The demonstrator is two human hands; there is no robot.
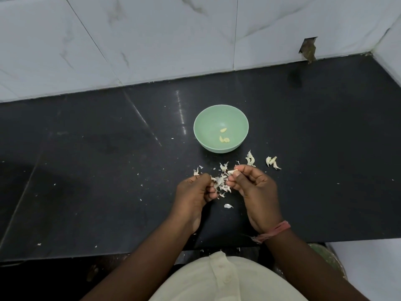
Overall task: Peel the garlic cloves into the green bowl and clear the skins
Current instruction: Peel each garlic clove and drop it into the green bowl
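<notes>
No readable text or labels anywhere I can see.

My right hand [251, 187] pinches a garlic clove [232, 171] between thumb and forefinger, just above the counter [86, 170]. Clove's long axis runs roughly left-right, free end pointing left toward my other hand. Looks mostly peeled, but it's small in the frame, so I can't be certain.

My left hand [193, 190] has fingers curled, gripping a bit of skin at the fingertips; the skin joins the pile of skins [221, 184] between both hands, so where the pinch ends is hard to separate.

Green bowl [221, 128] sits upright on the counter, just beyond the hands. Three peeled cloves [224, 135] lie in its bottom, one apart from a touching pair.

Two unpeeled pieces lie right of the bowl's near side: one [250, 159] near my right fingers, another [272, 162] further right. A single skin flake [227, 206] lies near the counter edge between my wrists. Thread band [275, 231] on right wrist.
</notes>
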